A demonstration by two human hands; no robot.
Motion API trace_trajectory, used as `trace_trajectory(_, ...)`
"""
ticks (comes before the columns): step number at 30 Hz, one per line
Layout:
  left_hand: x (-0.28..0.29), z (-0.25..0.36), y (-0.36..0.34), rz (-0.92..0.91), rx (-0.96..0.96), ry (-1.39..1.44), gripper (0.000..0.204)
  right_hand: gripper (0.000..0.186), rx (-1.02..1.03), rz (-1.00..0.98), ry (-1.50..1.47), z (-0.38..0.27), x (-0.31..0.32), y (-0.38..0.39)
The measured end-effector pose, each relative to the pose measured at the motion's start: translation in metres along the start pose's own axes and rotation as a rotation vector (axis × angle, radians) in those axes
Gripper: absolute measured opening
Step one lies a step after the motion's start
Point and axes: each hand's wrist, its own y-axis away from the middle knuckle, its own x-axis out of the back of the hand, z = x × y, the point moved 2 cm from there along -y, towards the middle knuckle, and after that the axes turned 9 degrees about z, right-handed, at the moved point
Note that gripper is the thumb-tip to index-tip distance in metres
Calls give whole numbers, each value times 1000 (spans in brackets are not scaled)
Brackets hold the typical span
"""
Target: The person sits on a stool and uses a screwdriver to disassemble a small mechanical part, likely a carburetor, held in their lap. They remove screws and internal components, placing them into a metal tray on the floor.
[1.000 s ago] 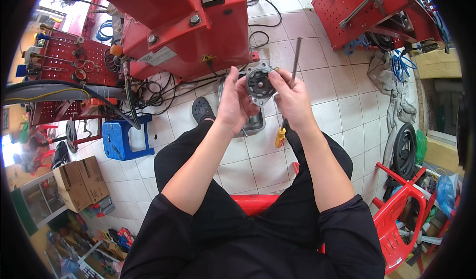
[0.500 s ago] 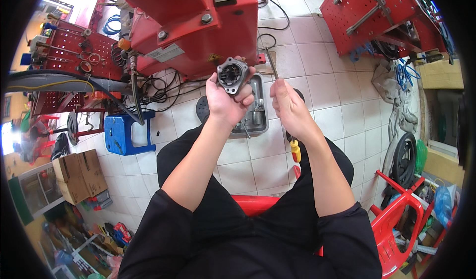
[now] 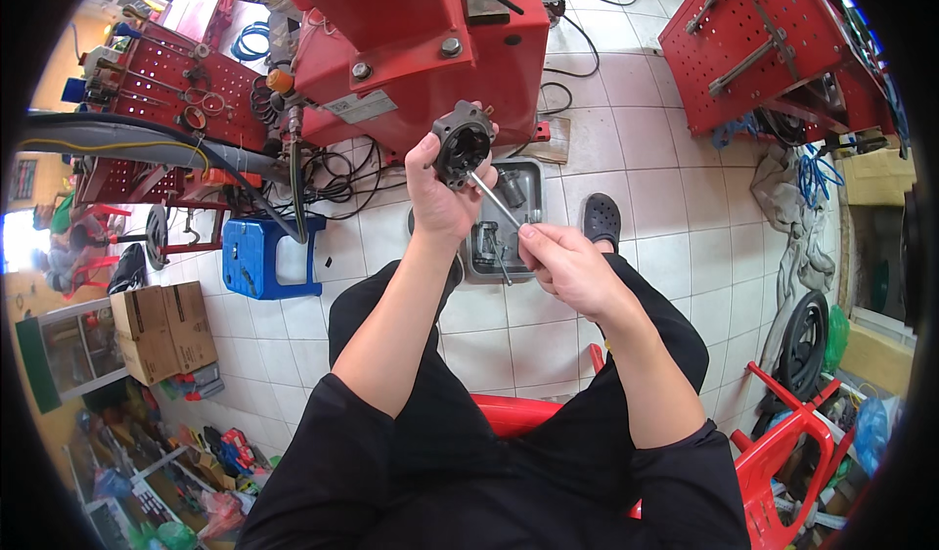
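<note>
Your left hand (image 3: 442, 193) is clenched around a dark metal housing (image 3: 462, 144), held up in front of the red machine (image 3: 421, 42), its round bore turned toward you. Your palm hides the housing's lower and back side. Your right hand (image 3: 567, 266) pinches a thin metal rod (image 3: 494, 198), whose far tip reaches into the bore; its end there cannot be made out. Below, on the tiled floor (image 3: 646, 178), lies a grey metal tray (image 3: 504, 222), partly covered by your hands.

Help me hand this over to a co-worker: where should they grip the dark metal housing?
Best by the outer rim of the metal housing, coming from above: the left hand wraps its lower side, and the thin rod from the right hand enters its open bore.
</note>
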Motion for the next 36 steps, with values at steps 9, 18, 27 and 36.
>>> trace_trajectory(9,4,-4,0,18,-44,-38,65,36,-59,-34,-122,-8,-5,6)
trace_trajectory(18,5,5,-3,-185,-121,-330,67,37,-307,-328,-388,-1,6,3)
trace_trajectory(27,7,7,-5,-247,-56,-365,68,39,-191,-219,-268,4,1,1)
trace_trajectory(36,12,-3,-7,-197,-20,-403,62,33,391,314,526,-11,6,14)
